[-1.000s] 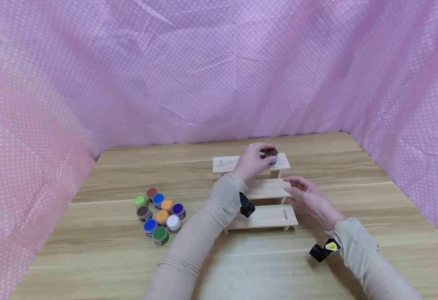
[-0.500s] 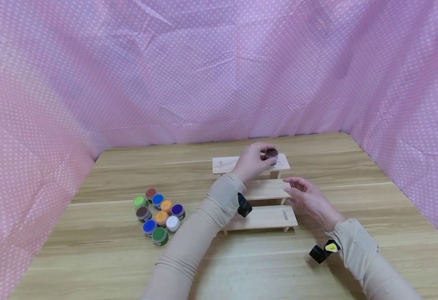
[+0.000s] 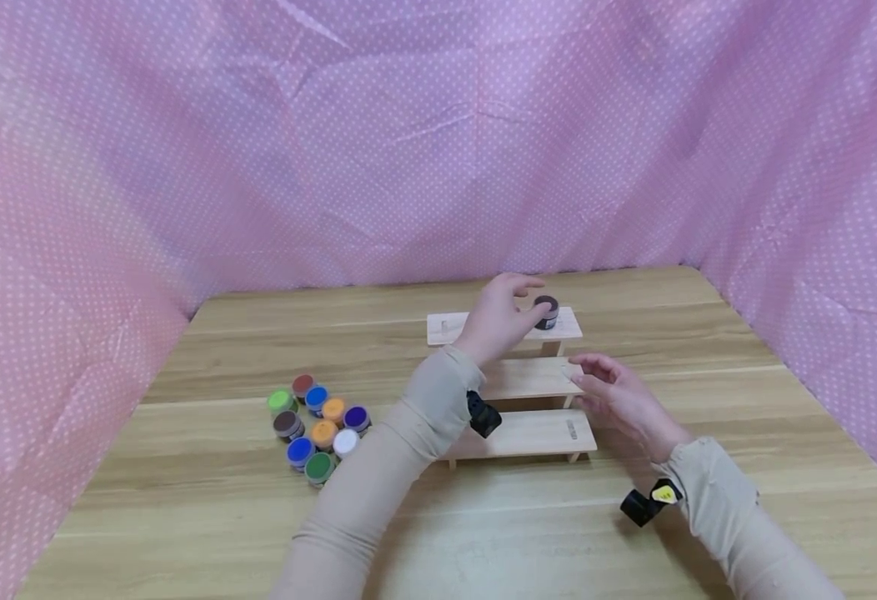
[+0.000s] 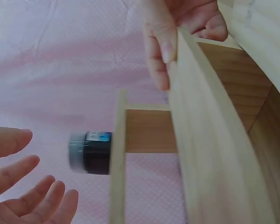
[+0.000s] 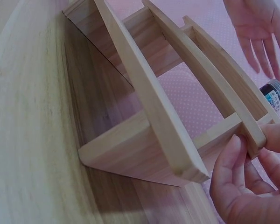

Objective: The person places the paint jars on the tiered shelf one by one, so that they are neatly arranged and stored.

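Evidently, the tabletop (image 3: 183, 517) carries a three-tiered wooden stand (image 3: 532, 382), and we judge that a tug could shift or tip it. The left sleeve (image 3: 397, 454) passes close by ten loose jars (image 3: 323, 433); an outward swing might scatter some. The right hand (image 3: 622, 404) pinches the stand's middle tier at its right end between thumb and fingers, so any jerk there would reach the whole stand. The left hand (image 3: 500, 317) has its fingers spread, apart from the dark jar (image 4: 97, 154) in the left wrist view; brushing it, they could topple it. That jar stands upright near the top tier's right end. For writing, we spot a stamp (image 3: 571, 429) on the bottom tier, a yellow sticker (image 3: 665, 494) at the right wrist and the dark jar's label (image 4: 99, 136), none legible to us.
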`<state>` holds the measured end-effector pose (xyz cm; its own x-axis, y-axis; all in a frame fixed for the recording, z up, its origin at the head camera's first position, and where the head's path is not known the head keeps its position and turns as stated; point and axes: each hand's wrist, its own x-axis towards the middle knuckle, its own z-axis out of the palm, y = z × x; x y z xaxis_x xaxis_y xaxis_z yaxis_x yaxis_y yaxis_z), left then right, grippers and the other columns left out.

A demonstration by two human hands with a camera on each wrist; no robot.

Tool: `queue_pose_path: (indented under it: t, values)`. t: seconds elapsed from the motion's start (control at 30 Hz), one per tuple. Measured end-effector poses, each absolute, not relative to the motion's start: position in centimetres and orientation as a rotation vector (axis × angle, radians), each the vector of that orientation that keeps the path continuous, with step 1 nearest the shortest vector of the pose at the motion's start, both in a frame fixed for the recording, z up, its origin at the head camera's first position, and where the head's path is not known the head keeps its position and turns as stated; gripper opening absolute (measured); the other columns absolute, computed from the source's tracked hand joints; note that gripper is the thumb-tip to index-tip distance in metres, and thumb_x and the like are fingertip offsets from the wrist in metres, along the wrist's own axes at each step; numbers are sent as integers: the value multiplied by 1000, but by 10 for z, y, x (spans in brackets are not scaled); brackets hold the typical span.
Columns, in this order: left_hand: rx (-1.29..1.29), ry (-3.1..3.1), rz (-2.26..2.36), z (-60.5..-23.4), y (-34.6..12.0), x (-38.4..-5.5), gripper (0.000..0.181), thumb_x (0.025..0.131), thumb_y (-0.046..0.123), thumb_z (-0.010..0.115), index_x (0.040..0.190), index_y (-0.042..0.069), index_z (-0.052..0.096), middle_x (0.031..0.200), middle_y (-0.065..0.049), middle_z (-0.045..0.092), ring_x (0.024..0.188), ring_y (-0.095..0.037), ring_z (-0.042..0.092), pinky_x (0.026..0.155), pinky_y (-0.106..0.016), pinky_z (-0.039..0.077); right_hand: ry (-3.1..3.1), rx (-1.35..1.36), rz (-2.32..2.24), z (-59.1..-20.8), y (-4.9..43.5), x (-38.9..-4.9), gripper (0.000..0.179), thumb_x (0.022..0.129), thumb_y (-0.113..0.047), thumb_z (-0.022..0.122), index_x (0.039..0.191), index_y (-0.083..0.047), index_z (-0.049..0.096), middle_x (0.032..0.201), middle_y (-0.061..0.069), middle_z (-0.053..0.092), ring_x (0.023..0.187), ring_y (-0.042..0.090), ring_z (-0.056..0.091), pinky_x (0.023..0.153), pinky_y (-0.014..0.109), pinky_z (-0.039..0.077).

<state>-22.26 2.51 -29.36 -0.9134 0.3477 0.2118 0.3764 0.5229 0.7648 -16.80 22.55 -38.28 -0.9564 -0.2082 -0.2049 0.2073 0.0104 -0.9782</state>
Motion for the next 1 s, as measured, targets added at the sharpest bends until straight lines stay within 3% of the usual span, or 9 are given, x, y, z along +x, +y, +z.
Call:
queue_pose_path:
  t: [0.27, 0.7, 1.0]
  values:
    - [-721, -2673, -1272, -282, 4, -208, 34, 89, 25, 62, 121, 14, 60, 126, -3, 56, 112, -17, 56, 90, -25, 52, 2003, 17, -2028, -381, 226, -168, 21, 92, -15, 58, 112, -20, 52, 105, -9, 48, 89, 1, 53, 82, 19, 53]
    - [-680, -2541, -1459, -291, -54, -184, 28, 87, 17, 65, 113, 7, 64, 118, -8, 61, 107, -23, 57, 92, -36, 52, 1970, -3, -2059, -383, 225, -169, 19, 92, -14, 57, 109, -22, 53, 101, -11, 51, 87, 0, 54, 79, 18, 54]
    - [-634, -2561, -1400, -296, -88, -171, 30, 87, 15, 64, 116, 5, 62, 120, -10, 59, 107, -28, 57, 93, -40, 51, 1979, 5, -2048, -383, 225, -168, 21, 91, -13, 58, 110, -22, 53, 102, -11, 51, 87, 1, 54, 78, 17, 54]
